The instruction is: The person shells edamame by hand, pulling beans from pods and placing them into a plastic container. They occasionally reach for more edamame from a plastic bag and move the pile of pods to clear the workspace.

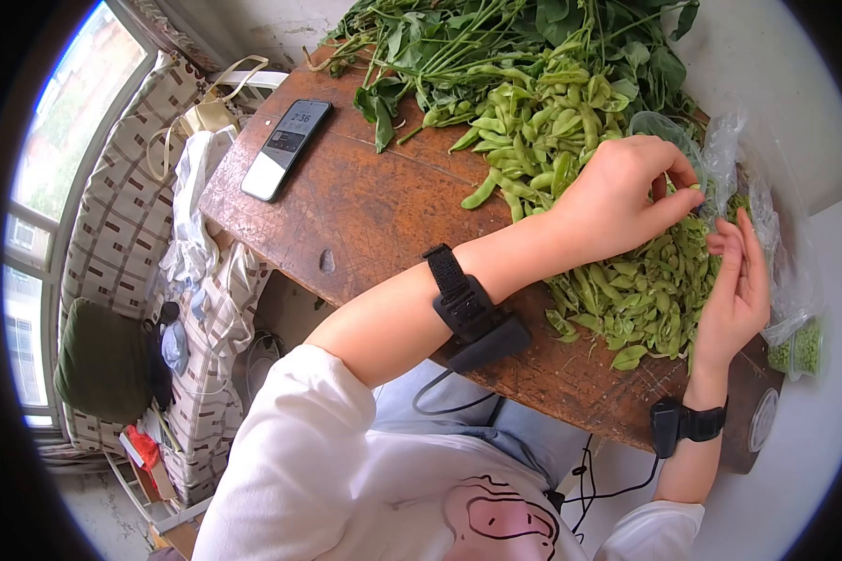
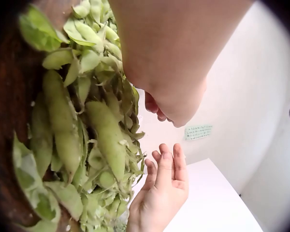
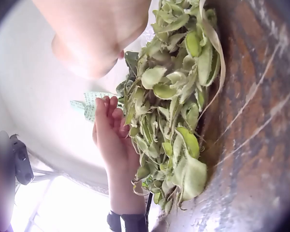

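Observation:
In the head view my left hand (image 1: 622, 192) reaches over the pile of soybean pods, its fingers curled. Thumb and index finger meet at the tips, where a small green bit of soybean pod shows, mostly hidden. Facing it, my right hand (image 1: 741, 297) is raised with loosely bent fingers and nothing visible in them. Below both hands lie flattened, opened pods (image 1: 627, 294); plump whole pods (image 1: 561, 122) are heaped farther back. The left wrist view shows the right hand (image 2: 159, 193) just below the left one, beside the pods (image 2: 106, 135).
Leafy stalks (image 1: 496, 47) cover the back of the wooden table (image 1: 393, 201). A phone (image 1: 287, 150) lies toward the left. Crumpled clear plastic bags (image 1: 762, 215) and a container of green beans (image 1: 797, 351) are along the right side, near the wall.

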`<action>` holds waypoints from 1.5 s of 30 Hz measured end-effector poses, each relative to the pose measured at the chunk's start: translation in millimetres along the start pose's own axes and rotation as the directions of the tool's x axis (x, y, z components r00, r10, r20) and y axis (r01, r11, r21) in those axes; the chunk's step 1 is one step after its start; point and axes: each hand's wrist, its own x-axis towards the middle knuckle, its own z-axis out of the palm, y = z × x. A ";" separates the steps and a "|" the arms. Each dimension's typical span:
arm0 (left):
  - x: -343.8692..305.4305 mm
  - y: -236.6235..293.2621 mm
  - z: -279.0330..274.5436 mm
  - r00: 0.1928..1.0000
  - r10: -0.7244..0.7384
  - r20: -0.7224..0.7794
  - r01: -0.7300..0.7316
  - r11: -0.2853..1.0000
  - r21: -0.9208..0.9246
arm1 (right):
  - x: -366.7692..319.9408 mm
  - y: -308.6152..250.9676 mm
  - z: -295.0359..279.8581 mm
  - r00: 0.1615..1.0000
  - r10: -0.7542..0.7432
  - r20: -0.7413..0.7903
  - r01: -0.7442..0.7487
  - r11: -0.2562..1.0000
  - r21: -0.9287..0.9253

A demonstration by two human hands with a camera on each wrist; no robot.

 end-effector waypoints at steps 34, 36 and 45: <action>-2.4 6.3 -2.5 0.975 -0.020 0.223 0.029 0.999 -0.039 | 6.7 -3.1 0.7 0.957 -0.278 0.082 0.289 0.943 -0.166; -2.5 8.2 -2.3 0.970 -0.018 0.243 0.029 0.999 -0.041 | 6.3 -1.6 -0.6 0.950 -0.300 0.088 0.312 0.930 -0.193; -3.7 9.3 -2.0 0.967 0.067 0.247 -0.087 0.994 0.069 | 5.9 -3.4 1.5 0.951 -0.305 0.043 0.308 0.936 -0.170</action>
